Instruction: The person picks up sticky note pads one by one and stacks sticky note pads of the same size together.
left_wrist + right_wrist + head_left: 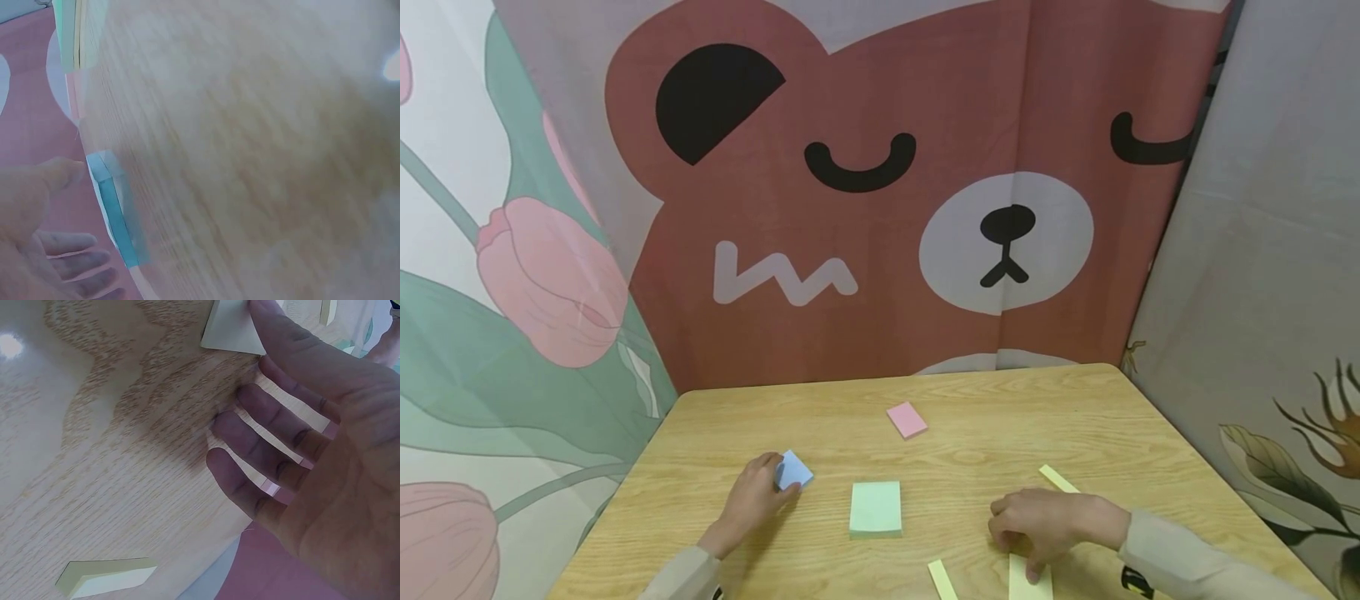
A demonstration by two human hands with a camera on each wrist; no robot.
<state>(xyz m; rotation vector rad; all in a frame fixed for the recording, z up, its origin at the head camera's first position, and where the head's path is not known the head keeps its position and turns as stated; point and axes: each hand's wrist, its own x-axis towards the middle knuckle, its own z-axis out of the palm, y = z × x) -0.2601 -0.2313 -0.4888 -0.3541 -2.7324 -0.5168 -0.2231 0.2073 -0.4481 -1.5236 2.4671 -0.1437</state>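
Observation:
A blue sticky note pad [795, 472] lies on the table, turned at an angle. My left hand [749, 503] is around its near-left side, thumb and fingers apart. In the left wrist view the thumb tip is right by one corner of the blue pad [115, 215], and the fingers [78, 264] are spread loosely beside it. My right hand [1041, 525] is low over a pale yellow pad [1027, 585] at the front, its thumb overlapping the pad's top. In the right wrist view the other fingers [253, 440] stay apart beyond that pad's corner.
A green sticky note pad [876, 508] lies between the hands, a pink one [907, 420] farther back. One narrow yellow pad [1057, 477] is behind the right hand, another [942, 580] near the front. A bear-print curtain [880, 325] hangs behind the wooden table [752, 417].

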